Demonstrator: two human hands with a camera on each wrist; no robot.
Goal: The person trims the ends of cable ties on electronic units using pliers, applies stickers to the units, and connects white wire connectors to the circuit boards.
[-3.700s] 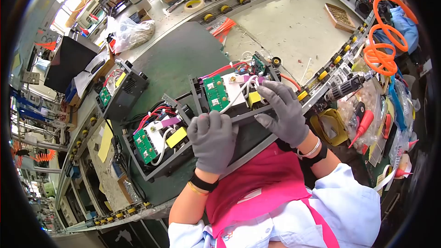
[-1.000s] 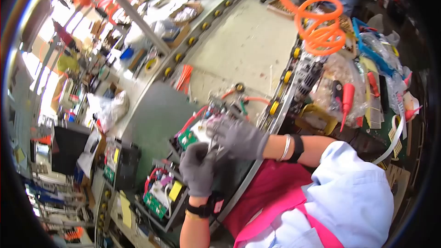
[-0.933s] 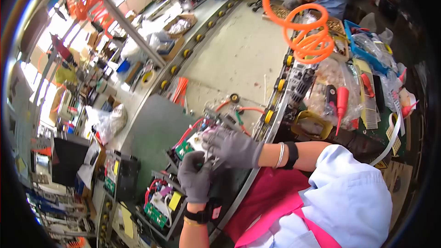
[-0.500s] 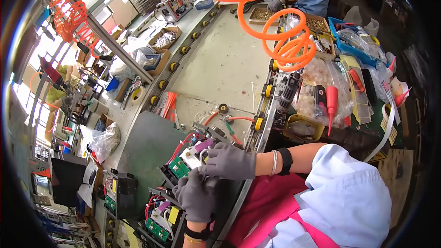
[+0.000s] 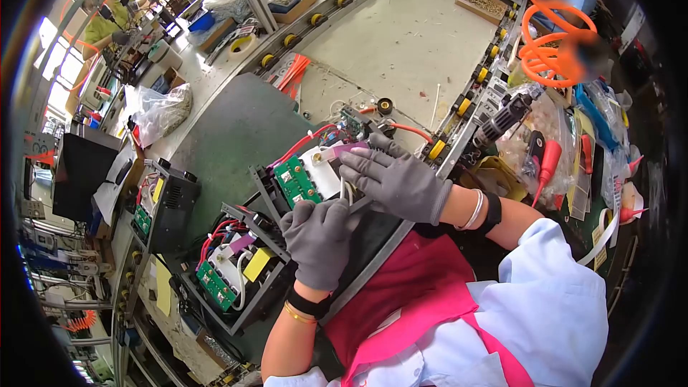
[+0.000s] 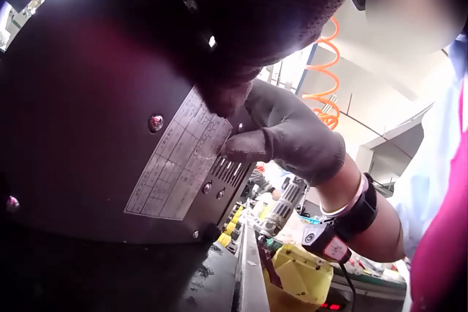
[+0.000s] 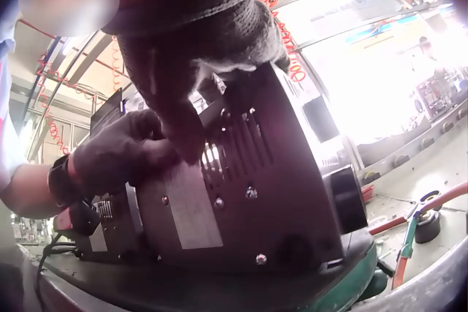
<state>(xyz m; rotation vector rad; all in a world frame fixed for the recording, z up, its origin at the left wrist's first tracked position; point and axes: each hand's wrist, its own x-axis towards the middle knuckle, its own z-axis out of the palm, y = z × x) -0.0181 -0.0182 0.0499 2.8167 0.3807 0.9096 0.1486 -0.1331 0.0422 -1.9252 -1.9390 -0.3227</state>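
Note:
A black metal case with an open top (image 5: 315, 172) stands in front of me, with a green circuit board (image 5: 295, 179), red wires and a white cable inside. My left hand (image 5: 319, 240), gloved in grey, grips the top edge of its near panel with curled fingers. Close beside it, my gloved right hand (image 5: 401, 179) lies across the same edge, fingers straight over the inside. The left wrist view shows the right thumb (image 6: 245, 147) on a printed label (image 6: 172, 169) on the panel's outer side. Much of the left fingertips is hidden by the glove.
Similar cases stand to the left, one near (image 5: 247, 265) and one farther off (image 5: 165, 204). A roller track edges the bench, with a power screwdriver (image 5: 505, 118) at the right. Beyond it lie a red-tipped bottle (image 5: 548, 165) and plastic bags under an orange coiled hose (image 5: 555, 46).
The head view swung right and has come back. Since the oldest frame, my right hand has moved left along the edge toward the left hand, which keeps its place on the case.

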